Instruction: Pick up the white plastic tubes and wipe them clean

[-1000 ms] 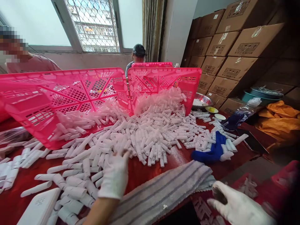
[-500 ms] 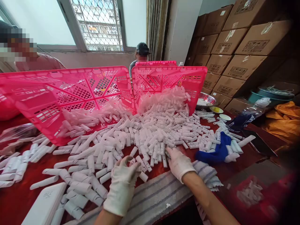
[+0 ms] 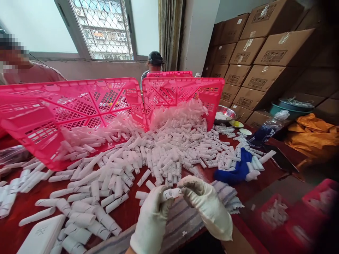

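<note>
Over the striped towel [image 3: 182, 218], my left hand [image 3: 151, 217] and my right hand [image 3: 208, 204], both in white gloves, meet in front of me. The left fingers are closed on a short white roll [image 3: 166, 194] with a dark line on it. A second white roll [image 3: 176, 192] is pinched by the right fingertips, its end against or very close to the first; I cannot tell if they are joined. Just beyond the hands spreads a large heap of similar white rolls [image 3: 164, 155]. Larger white rolls [image 3: 82, 218] lie to the left.
Two tipped pink baskets [image 3: 100, 109] [image 3: 182, 91] spill rolls onto the red table. A white box-shaped device [image 3: 41, 234] sits front left. On the right are a blue cloth [image 3: 235, 169], a bottle [image 3: 267, 128] and stacked cartons [image 3: 254, 77]. Two people [image 3: 31, 72] [image 3: 155, 63] sit beyond.
Both hands have left the near edge of the heap and come together over the towel, now holding rolls. The view has swung slightly right.
</note>
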Motion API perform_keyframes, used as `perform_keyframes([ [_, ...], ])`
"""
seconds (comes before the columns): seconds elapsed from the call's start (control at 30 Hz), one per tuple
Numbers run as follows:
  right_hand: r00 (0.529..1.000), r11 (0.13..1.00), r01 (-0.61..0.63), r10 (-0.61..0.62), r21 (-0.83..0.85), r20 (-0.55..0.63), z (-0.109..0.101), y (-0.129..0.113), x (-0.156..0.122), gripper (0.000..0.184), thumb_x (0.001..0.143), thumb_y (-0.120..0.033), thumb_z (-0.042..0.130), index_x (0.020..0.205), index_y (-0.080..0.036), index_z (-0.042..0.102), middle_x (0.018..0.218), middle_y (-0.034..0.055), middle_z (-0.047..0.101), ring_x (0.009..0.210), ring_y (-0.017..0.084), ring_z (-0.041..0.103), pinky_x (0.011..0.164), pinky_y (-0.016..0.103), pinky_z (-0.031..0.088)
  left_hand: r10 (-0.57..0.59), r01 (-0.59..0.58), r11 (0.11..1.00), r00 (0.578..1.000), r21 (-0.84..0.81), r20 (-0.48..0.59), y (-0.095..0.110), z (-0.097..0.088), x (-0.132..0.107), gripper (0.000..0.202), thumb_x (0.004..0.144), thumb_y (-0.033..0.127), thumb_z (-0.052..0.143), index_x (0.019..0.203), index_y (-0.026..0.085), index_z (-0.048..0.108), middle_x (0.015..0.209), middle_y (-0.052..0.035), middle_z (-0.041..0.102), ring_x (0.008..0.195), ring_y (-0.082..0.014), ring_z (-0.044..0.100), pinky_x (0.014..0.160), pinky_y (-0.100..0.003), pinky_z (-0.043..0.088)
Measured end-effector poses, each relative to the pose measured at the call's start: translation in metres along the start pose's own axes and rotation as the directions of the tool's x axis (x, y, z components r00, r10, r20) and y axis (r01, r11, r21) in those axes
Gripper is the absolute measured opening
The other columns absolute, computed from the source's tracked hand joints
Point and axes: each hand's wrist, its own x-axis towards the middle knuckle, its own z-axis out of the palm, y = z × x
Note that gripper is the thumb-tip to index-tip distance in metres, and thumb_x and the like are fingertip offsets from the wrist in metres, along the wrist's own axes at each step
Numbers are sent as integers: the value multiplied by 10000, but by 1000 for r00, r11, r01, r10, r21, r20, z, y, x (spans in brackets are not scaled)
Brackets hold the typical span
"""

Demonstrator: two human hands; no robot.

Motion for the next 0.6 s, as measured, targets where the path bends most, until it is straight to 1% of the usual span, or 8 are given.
perform_keyframes([
  [0.07,998,994,-37,42,-102,47,-7,-7,3,259,707,-421,716,775,-180,653,740,20,661,742,184,601,696,280,470,25,-29,997,998,72,52,-1,-1,-5,187,837,248,571,1018,210,595,909,-36,689,817,-170,662,742,-267,548],
  [0.17,983,956,-71,115,-285,143,-19,-11,8,199,756,-365,658,767,-166,661,745,23,666,745,182,596,695,276,454,131,-140,971,990,193,59,-6,-3,-16,182,845,234,552,1017,197,603,894,-57,693,800,-184,668,724,-269,551],
  [0.23,975,925,-42,121,-378,188,-23,-10,11,166,774,-332,620,765,-170,656,724,11,656,722,170,583,676,268,443,200,-207,941,978,268,54,-11,-5,-22,226,856,233,529,1068,188,595,931,-87,698,825,-202,674,730,-281,554],
  [0.3,976,904,6,88,-428,200,-24,-8,12,163,799,-316,572,756,-175,642,684,-5,628,676,150,556,642,256,426,209,-225,922,974,316,84,-13,-6,-24,269,866,251,517,1118,182,583,972,-111,698,852,-218,675,737,-294,554],
  [0.43,976,862,101,11,-498,216,-23,-11,8,195,842,-298,513,727,-186,623,627,-16,584,605,131,519,581,244,405,71,-116,959,982,259,175,-1,-12,-17,279,839,308,562,1068,166,632,948,-123,706,844,-238,674,740,-316,551],
  [0.53,936,813,288,-129,-506,326,-18,-13,2,164,841,-256,543,721,-198,639,710,8,613,677,152,560,647,259,442,-106,83,993,937,85,332,15,-15,-10,191,807,298,609,955,197,674,843,-52,723,749,-191,680,676,-248,552],
  [0.57,927,812,327,-175,-484,332,-16,-11,0,160,851,-259,537,749,-201,646,750,18,622,713,159,576,681,264,457,-143,134,990,925,50,352,18,-14,-9,171,806,287,610,943,206,675,837,-35,726,746,-179,682,672,-230,551],
  [0.6,929,820,336,-208,-463,305,-13,-8,-1,162,868,-272,519,806,-202,651,794,29,632,750,166,589,715,270,471,-160,154,987,932,45,327,19,-12,-9,172,807,276,609,952,207,671,855,-33,729,763,-180,686,687,-228,552],
])
